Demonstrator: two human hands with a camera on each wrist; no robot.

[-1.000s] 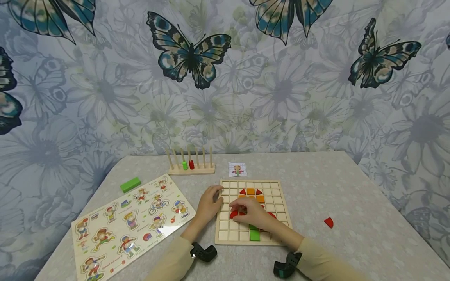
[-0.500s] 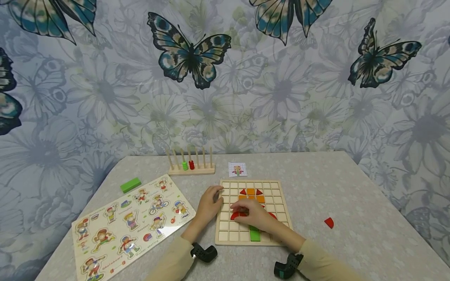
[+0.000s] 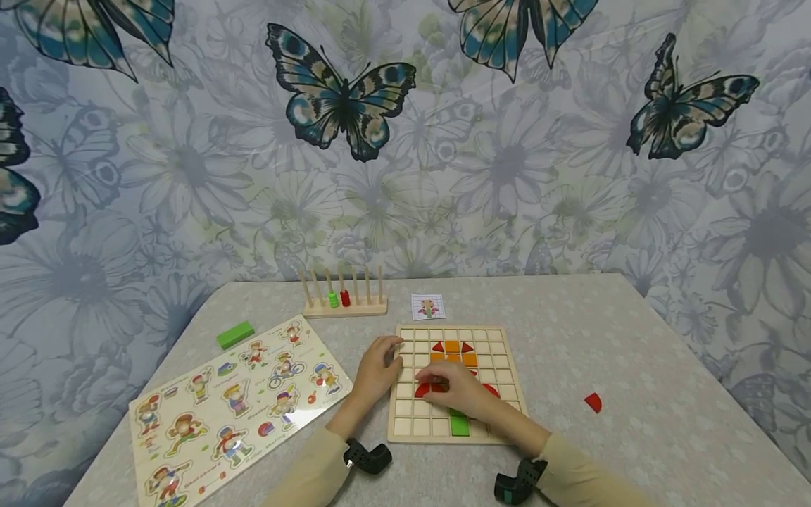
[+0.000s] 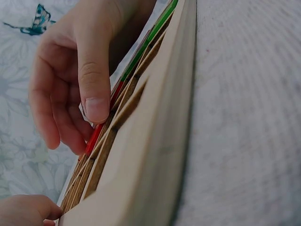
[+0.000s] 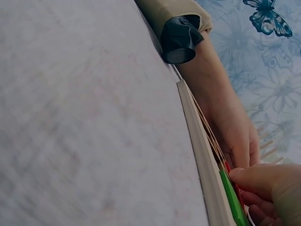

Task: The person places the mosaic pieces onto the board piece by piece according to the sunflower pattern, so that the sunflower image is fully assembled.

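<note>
Nothing much shifts since earlier: we keep our left hand (image 3: 375, 372) resting with relaxed fingers on the grid board's (image 3: 500, 336) left edge (mid-desk), while our right hand (image 3: 457, 391) curls its fingertips onto a red piece (image 3: 422, 388) lying in the board.

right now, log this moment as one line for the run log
left hand: steadies grid board edge | right hand: fingers on red tile | spare red piece: on table

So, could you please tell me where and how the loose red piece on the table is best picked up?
Pinch the loose red piece from above, across its two straight edges. It lies flat and alone on the table, right of the wooden grid board, with nothing crowding it. Being thin, it probably gives the fingers little side surface.
</note>
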